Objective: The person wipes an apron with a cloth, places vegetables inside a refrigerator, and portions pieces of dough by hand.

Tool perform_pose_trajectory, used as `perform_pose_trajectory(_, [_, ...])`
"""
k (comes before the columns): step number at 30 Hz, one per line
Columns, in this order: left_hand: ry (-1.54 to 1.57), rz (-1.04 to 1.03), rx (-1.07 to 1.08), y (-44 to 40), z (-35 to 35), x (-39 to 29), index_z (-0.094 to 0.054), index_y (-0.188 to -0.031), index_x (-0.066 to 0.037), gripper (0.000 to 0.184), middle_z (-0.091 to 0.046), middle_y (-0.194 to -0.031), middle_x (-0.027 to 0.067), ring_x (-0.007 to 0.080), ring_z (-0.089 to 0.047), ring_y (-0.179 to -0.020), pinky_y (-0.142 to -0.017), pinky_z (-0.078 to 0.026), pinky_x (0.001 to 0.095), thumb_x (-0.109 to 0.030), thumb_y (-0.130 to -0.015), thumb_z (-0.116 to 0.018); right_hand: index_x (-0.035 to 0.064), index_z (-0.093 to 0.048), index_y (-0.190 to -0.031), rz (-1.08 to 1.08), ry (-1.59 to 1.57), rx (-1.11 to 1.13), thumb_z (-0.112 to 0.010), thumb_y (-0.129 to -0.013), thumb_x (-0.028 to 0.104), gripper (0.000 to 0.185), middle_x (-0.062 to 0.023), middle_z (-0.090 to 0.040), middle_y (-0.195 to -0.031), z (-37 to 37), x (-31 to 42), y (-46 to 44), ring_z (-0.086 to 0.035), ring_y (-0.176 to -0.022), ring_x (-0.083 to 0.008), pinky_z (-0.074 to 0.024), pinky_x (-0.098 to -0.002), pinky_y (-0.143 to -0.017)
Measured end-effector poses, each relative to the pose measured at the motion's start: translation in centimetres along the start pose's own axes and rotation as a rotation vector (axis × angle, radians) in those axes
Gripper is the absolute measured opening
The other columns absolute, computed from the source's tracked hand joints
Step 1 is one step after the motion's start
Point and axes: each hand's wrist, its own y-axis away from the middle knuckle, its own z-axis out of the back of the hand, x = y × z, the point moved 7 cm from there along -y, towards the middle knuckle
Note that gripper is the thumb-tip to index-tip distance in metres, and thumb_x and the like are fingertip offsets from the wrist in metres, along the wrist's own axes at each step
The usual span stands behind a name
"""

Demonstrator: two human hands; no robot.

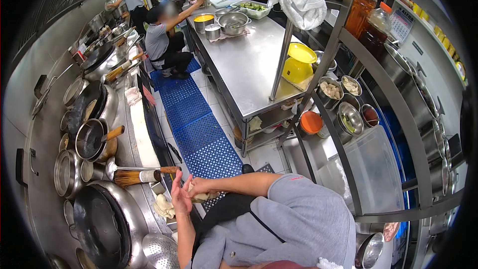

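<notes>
My left hand (181, 193) is raised at the stove's front edge, its fingers stretched out and the palm toward my other hand. Against or just beside that palm is my right hand (197, 187), its fingers curled. A pale, cloth-like thing shows just below the right hand; whether it is gripped is hidden. Close to the left hand, a cream crumpled cloth (163, 206) lies on the stove edge. A bamboo wok brush (133, 177) and a steel ladle (111, 168) rest nearby, the wooden handle end near my fingertips.
A large black wok (99, 219) and a perforated strainer (160, 250) sit on the stove. Behind my right arm stands a steel worktable (239, 65). A co-worker (160, 40) crouches by it, on the blue floor mat (199, 134). A metal rack (343, 169) stands behind me.
</notes>
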Motion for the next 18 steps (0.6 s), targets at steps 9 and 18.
perform_pose_trajectory(9, [-0.013,0.133,-0.040,-0.2,-0.6,0.9,-0.042,-0.146,0.006,0.073,-0.037,-0.157,0.0187,0.0385,-0.045,-0.139,-0.116,-0.037,0.0458,-0.036,-0.091,-0.064,0.0066,-0.067,-0.077,0.063,0.091,-0.082,-0.074,-0.081,0.017,0.013,-0.0018,-0.057,-0.063,0.3,0.6,0.1,-0.052,-0.053,-0.0125,-0.0383,-0.0322,-0.045])
perform_pose_trajectory(18, [-0.107,0.071,-0.057,-0.2,-0.2,0.9,-0.043,-0.146,0.004,0.071,-0.040,-0.156,0.0156,0.0427,-0.047,-0.137,-0.114,-0.039,0.0472,-0.034,-0.090,-0.064,0.0055,-0.071,-0.085,0.182,0.492,-0.187,-0.080,-0.080,0.035,0.032,-0.0026,-0.068,-0.078,1.6,0.6,0.2,-0.061,-0.070,-0.0128,-0.0464,-0.0325,-0.057])
